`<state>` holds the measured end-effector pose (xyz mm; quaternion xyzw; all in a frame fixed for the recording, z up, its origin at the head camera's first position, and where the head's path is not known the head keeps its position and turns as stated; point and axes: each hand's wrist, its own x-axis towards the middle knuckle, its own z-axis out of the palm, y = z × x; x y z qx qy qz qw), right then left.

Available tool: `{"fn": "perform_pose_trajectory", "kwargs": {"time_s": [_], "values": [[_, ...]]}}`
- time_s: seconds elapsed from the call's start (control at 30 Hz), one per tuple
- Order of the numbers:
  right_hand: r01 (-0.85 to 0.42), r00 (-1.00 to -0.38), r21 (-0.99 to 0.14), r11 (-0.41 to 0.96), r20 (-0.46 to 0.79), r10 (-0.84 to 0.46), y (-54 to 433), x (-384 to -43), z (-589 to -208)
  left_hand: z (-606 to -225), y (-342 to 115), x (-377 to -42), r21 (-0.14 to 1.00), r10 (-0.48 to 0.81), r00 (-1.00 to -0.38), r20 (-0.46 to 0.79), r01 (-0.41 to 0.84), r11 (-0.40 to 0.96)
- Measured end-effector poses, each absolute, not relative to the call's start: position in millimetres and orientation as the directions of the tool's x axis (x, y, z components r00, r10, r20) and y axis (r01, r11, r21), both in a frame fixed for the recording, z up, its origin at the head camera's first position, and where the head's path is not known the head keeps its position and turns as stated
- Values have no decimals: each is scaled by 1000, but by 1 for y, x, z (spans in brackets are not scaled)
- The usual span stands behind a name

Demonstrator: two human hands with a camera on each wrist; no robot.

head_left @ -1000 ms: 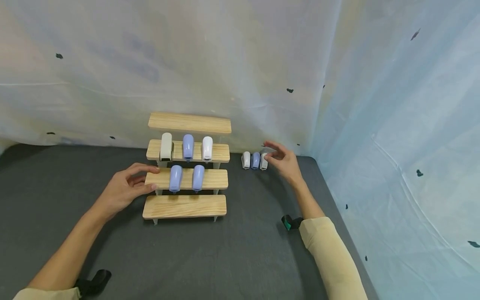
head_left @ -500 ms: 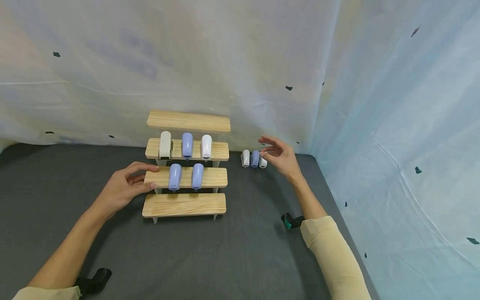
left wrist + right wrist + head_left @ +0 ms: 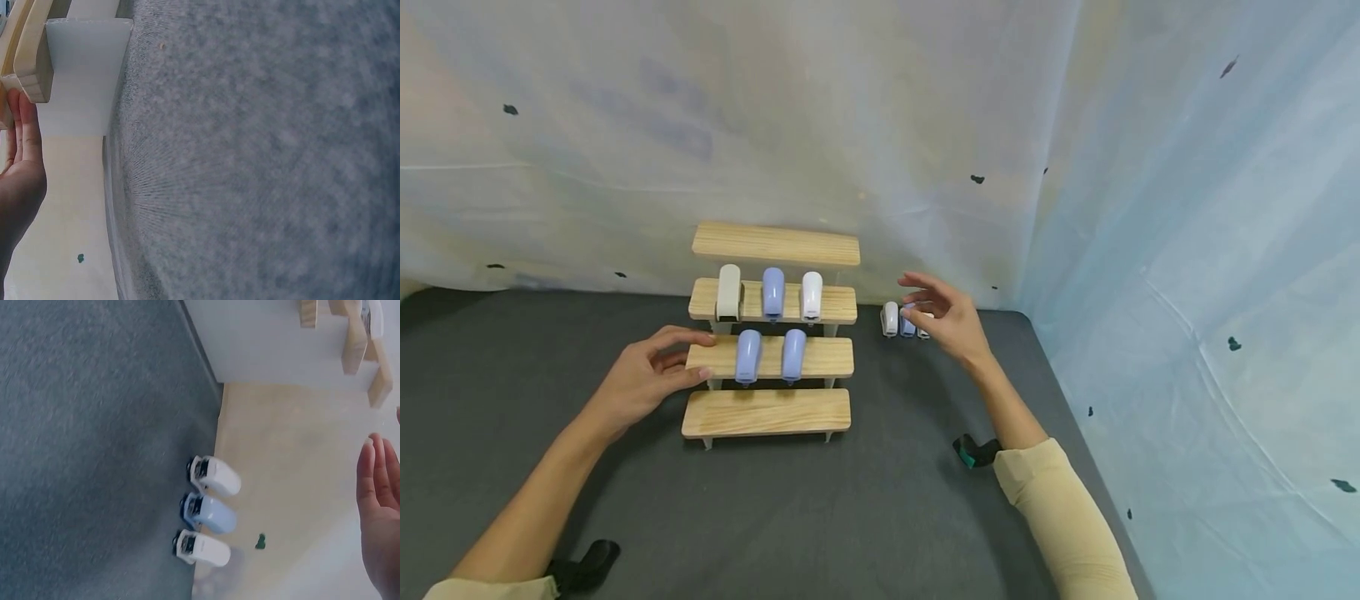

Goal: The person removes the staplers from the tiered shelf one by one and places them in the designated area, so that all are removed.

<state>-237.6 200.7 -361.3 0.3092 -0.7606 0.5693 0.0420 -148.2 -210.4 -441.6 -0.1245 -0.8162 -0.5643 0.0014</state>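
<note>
Clearly, the left hand [image 3: 638,382] holds the rack [image 3: 767,412] by one end of a middle shelf [image 3: 771,360], left of centre in the frame, with thumb and fingers pinching it, probably to keep it steady. The right hand [image 3: 951,323], right of centre, is empty; its fingers are loosely spread above a blue stapler [image 3: 214,515] between two white staplers [image 3: 221,477], which stand in a short row on the bench [image 3: 880,508], near the curtain [image 3: 865,125]. On the rack, five other staplers [image 3: 772,292] stand apart, maybe so that each can be seen.
</note>
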Motion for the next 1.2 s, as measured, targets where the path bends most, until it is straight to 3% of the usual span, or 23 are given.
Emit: {"fn": "perform_pose_trajectory", "kwargs": {"time_s": [0.67,0.9,1.2], "values": [[-579,-718,-809,103,445,-535,161,-221,-342,-442,-212,-151,922,213,-964,160,223,317],[-602,-699,-790,120,448,-557,154,-239,-358,-442,-213,-150,921,208,-966,154,217,324],[-583,-680,-805,111,410,-608,133,-226,-325,-443,-212,-150,926,216,-963,159,222,306]]}}
